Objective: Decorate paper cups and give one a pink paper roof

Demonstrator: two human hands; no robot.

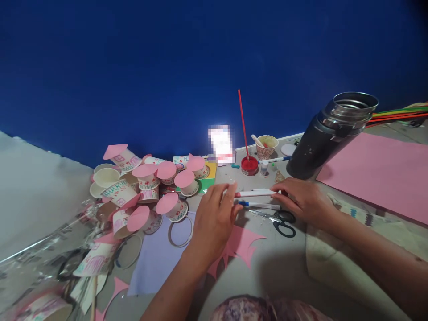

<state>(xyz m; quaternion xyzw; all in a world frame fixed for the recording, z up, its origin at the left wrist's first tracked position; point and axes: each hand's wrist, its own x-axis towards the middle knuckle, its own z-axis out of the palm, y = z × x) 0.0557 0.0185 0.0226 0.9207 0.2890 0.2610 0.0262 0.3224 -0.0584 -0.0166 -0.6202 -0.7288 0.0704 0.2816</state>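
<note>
A white felt-tip pen with a red end (257, 193) lies level between my two hands. The fingers of my left hand (216, 214) are closed round its red end. At the white end, my right hand (301, 199) pinches the tip between thumb and fingers. Just below it lies a second white pen with a blue cap (262, 205). Scissors with black handles (274, 218) rest on the table close to my right hand. Cut pink paper scraps (239, 245) spread beneath my left hand, partly hidden by it.
Decorated paper cups with pink paper tops (167, 171) crowd the left side. A lilac sheet (154, 263) carries a tape ring (180, 232). At the back stand a red paint pot (249, 167) with a brush and a paper cup (267, 149). A dark flask (321, 138) leans beside pink paper (377, 171).
</note>
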